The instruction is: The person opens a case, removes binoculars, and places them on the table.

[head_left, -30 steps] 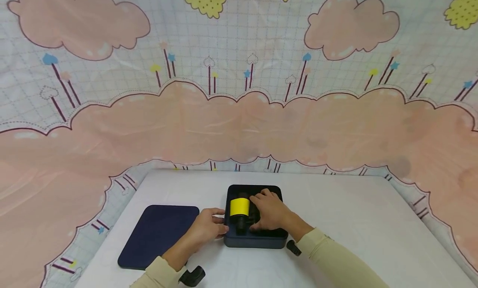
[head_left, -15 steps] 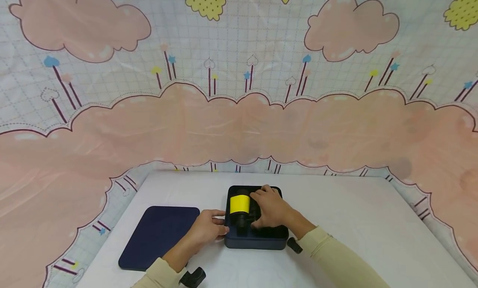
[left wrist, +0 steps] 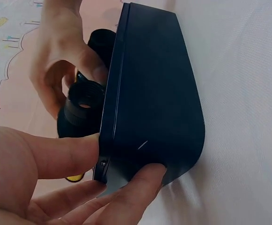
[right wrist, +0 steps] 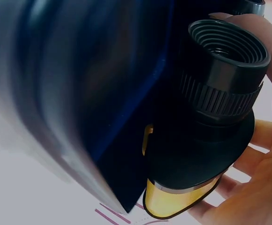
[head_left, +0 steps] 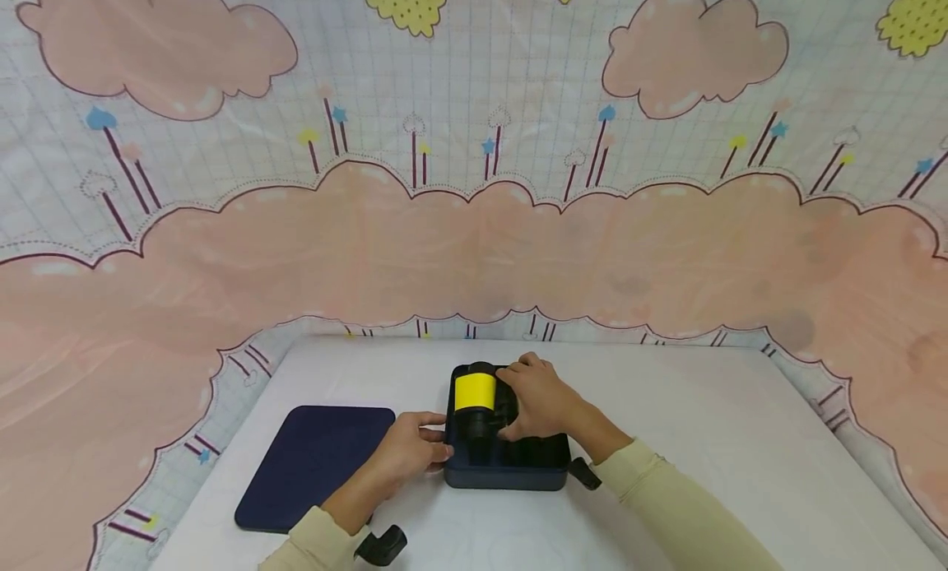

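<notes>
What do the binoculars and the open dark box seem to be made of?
The binoculars: likely hard black plastic, mostly matte, judging by fine ribs on the barrel; the yellow band has a light sheen, perhaps plastic. The box: satin navy, perhaps painted metal, because rounded edges catch soft highlights; plastic remains possible.

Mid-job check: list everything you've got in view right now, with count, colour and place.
binoculars: 1 pair, black and yellow, at the open top of the box, gripped from the right
box: 1, dark blue, on the table
flat panel: 1, dark blue, on the table left of the box
table: 1, white, under everything
backdrop: 1, peach and white with printed clouds, behind the table
wrist devices: 2, black, one by each wrist
sleeves: 2, pale yellow-beige, on the forearms
left hand: 1, bare, pinching the box's near left corner
right hand: 1, bare, holding the binoculars
</notes>
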A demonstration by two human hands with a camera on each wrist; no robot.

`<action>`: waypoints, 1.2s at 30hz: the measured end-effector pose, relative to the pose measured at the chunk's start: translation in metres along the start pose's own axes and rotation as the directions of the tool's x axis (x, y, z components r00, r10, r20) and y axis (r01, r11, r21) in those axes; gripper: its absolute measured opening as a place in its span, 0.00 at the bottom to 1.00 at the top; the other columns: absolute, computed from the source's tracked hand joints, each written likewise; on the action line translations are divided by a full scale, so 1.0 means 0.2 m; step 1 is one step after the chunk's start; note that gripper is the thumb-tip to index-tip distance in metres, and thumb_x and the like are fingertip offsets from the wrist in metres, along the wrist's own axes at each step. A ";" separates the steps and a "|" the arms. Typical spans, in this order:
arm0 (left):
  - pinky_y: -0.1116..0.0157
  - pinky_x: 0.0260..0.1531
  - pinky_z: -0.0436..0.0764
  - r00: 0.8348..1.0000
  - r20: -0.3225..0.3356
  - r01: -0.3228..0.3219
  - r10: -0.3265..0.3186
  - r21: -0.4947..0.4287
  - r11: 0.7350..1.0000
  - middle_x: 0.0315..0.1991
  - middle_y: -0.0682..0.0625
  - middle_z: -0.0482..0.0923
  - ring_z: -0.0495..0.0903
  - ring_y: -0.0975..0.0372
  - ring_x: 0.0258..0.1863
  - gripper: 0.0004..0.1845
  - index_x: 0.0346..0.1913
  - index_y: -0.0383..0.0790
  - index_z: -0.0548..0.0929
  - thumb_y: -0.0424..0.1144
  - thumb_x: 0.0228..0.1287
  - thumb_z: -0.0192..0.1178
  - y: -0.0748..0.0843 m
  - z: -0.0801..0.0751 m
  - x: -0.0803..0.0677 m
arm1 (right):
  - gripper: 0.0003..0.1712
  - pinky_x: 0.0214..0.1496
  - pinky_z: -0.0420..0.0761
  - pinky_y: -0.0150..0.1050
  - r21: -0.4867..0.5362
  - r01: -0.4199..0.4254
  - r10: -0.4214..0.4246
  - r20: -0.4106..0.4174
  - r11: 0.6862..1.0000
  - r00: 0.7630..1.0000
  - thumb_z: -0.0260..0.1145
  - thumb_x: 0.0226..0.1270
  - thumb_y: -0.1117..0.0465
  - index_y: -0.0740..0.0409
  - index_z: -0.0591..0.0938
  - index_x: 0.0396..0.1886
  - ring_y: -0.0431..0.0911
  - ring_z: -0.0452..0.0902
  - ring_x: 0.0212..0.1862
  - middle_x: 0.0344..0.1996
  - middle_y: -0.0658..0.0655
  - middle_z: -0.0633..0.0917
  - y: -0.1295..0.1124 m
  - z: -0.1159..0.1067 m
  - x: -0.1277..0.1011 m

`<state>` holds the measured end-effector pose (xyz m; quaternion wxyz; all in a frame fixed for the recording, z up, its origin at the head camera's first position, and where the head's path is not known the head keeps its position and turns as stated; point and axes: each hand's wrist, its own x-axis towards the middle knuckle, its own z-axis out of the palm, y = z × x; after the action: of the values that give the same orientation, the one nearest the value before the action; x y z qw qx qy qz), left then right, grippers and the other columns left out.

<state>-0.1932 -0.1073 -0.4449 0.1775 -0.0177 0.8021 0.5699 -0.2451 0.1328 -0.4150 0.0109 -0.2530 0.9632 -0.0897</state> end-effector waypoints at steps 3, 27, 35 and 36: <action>0.56 0.44 0.91 1.000 -0.002 -0.005 0.005 -0.002 1.000 0.57 0.33 0.84 0.88 0.55 0.45 0.34 0.72 0.25 0.71 0.22 0.62 0.68 0.00 0.00 0.00 | 0.54 0.78 0.67 0.63 -0.002 0.002 -0.002 -0.009 1.000 1.000 0.83 0.46 0.37 0.56 0.77 0.71 0.58 0.69 0.71 0.65 0.58 0.83 -0.01 -0.03 -0.01; 0.55 0.45 0.91 1.000 -0.011 -0.009 0.009 -0.034 0.999 0.57 0.31 0.84 0.88 0.54 0.46 0.34 0.71 0.26 0.73 0.22 0.60 0.70 0.00 0.00 0.01 | 0.54 0.77 0.66 0.66 0.001 0.039 -0.039 -0.003 0.999 0.999 0.83 0.47 0.39 0.59 0.77 0.71 0.62 0.67 0.72 0.67 0.59 0.82 0.05 -0.20 -0.07; 0.54 0.47 0.90 1.000 0.003 0.002 -0.002 -0.077 0.997 0.61 0.28 0.81 0.88 0.51 0.50 0.35 0.72 0.25 0.70 0.21 0.62 0.67 0.00 0.00 0.00 | 0.53 0.76 0.68 0.64 -0.021 0.040 -0.040 -0.035 0.999 0.999 0.84 0.46 0.40 0.58 0.77 0.70 0.60 0.68 0.71 0.66 0.58 0.82 0.10 -0.23 -0.11; 0.54 0.47 0.90 1.000 0.003 0.004 -0.003 -0.077 0.997 0.61 0.28 0.81 0.88 0.50 0.51 0.35 0.72 0.25 0.70 0.20 0.62 0.67 0.00 0.00 0.00 | 0.53 0.75 0.69 0.64 -0.021 0.043 -0.044 -0.039 0.999 0.998 0.85 0.46 0.40 0.58 0.77 0.70 0.59 0.68 0.70 0.66 0.58 0.82 0.11 -0.24 -0.12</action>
<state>-0.1929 -0.1073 -0.4451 0.1788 -0.0251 0.7791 0.6003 -0.2378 0.1707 -0.3723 -0.0125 -0.2720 0.9584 -0.0853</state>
